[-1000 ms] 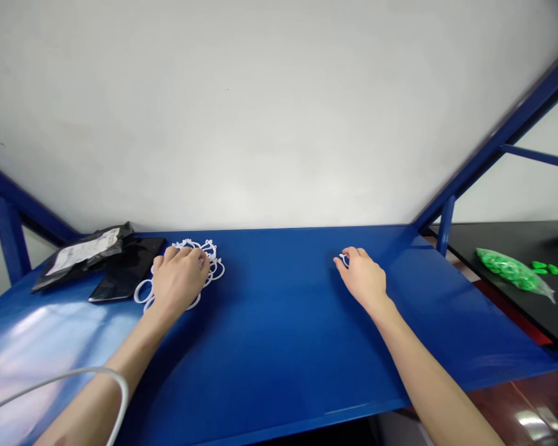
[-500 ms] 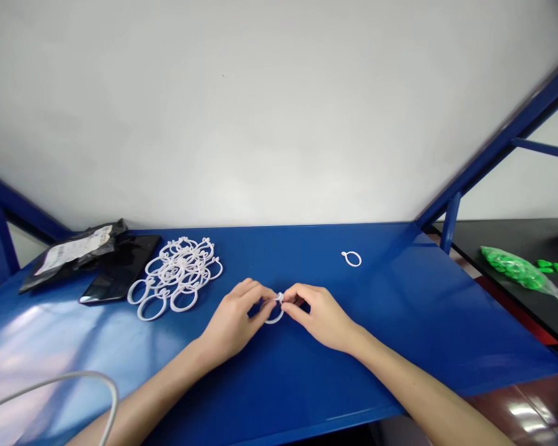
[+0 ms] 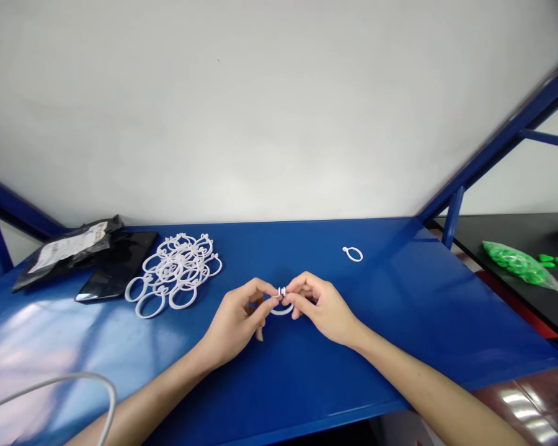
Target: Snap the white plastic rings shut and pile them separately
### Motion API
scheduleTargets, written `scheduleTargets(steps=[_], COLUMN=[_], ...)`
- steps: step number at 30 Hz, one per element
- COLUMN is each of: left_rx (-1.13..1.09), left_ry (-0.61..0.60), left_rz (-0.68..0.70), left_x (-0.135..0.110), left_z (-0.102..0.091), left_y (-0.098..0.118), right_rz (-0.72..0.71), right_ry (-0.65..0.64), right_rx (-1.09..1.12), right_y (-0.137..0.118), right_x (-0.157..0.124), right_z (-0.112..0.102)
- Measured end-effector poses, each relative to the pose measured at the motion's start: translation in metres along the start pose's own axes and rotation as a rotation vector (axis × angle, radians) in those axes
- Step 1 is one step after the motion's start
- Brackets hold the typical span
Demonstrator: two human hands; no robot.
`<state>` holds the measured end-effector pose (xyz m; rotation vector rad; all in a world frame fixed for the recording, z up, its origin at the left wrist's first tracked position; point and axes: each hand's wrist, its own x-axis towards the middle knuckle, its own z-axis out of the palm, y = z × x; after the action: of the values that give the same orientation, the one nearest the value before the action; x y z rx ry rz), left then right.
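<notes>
Between my hands is a white plastic ring (image 3: 282, 311) with small knobbed ends at its top, the sort that looks like a curtain ring. The thumb and forefinger of my left hand (image 3: 242, 319) pinch its left end. My right hand (image 3: 323, 310) pinches the right end the same way. A narrow gap shows between the two ends, and fingers cover the ring's sides. To the left lies a pile of similar white rings (image 3: 182, 298). One single white ring (image 3: 354, 254) rests apart on the blue table, beyond my right hand.
A black plastic parcel (image 3: 69, 248) with a white label and a glossy black flat object (image 3: 106, 279) lie at the left on the blue table (image 3: 400, 322). A pale cable (image 3: 110, 390) loops at lower left. A bag of green pieces (image 3: 521, 263) sits on a black surface at right.
The ring's two ends, close together before, now stand slightly apart. My right hand has risen a little, and the ring has turned. The camera view has shifted slightly.
</notes>
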<state>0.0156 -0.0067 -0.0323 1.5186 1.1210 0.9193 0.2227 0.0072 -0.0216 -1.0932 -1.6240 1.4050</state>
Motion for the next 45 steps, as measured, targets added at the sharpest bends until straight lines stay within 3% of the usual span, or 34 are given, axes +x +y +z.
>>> scheduleTargets(steps=[3,9,15,22,26,34,37,39,41,45], left_rx=[-0.092,-0.018,0.165,0.334,0.388,0.536,0.644,0.771,0.937,1.276], left_ry=[-0.021,0.033,0.06,0.158,0.167,0.123,0.084,0.127,0.245,0.475], left_rz=[-0.071,-0.022,0.086,0.314,0.385,0.435,0.529,0.583,0.534,0.177], left_x=[0.002,0.003,0.0,-0.003,-0.005,0.0,0.005,0.01,0.016,0.025], left_z=[0.003,0.001,0.0,0.002,0.003,-0.001,-0.006,-0.016,-0.032,-0.077], left_y=[0.001,-0.003,-0.005,0.001,-0.002,-0.003,-0.005,-0.007,-0.006,0.002], right_rz=[-0.013,-0.054,-0.097,-0.335,-0.392,-0.343,-0.305,-0.341,-0.361,-0.279], right_ry=[0.018,0.009,0.03,0.034,-0.014,-0.011,-0.01,0.002,0.059,0.308], right_rx=[-0.033,-0.127,-0.291,-0.394,-0.42,-0.476,-0.531,-0.577,-0.637,-0.838], right_y=[0.001,0.0,-0.003,-0.001,0.002,0.006,0.008,0.012,0.017,0.022], right_x=[0.0,-0.001,-0.005,-0.01,-0.011,-0.007,-0.001,0.005,0.011,0.022], right_z=[0.0,0.002,0.002,0.003,0.001,0.002,-0.001,-0.007,-0.018,-0.05])
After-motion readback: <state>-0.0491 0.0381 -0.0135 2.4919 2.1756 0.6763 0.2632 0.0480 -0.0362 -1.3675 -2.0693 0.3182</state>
